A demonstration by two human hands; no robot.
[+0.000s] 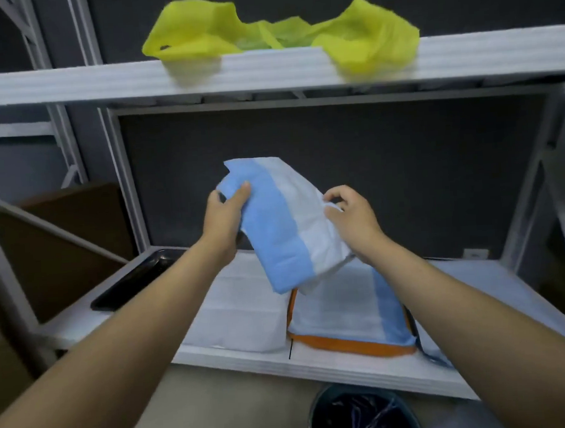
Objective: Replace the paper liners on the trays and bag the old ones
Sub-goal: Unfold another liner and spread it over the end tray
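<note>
White metal shelving filled the view, with two shelves showing: an upper shelf [68, 84] and a lower shelf [477, 288] backed by a dark panel. Brown cardboard boxes [61, 247] stood to the left of the rack. One yellow-green plastic bag [197, 30] lay crumpled along the upper shelf and drooped over its front edge in two places. Three liners could be counted. One blue-and-white liner [285, 227] was held folded in the air above the lower shelf, tilted with its lower end just over the trays. A second liner [339, 303], white with a blue strip on its right side, covered the one orange tray [348, 345], and a plain white liner [240, 309] lay flat just left of it. One black tray [136, 282] sat at the shelf's left end. One dark round bin [363, 414] stood on the floor below the front edge. Both forearms reached forward and up. The left hand [225, 214] had its grip closed on the blue side of the held liner, thumb on top. The right hand [351, 219] had a narrow grip, pinching the white edge between thumb and fingertips. The orange tray sat close to the shelf's front edge, and bare white shelf surface showed to its right.
</note>
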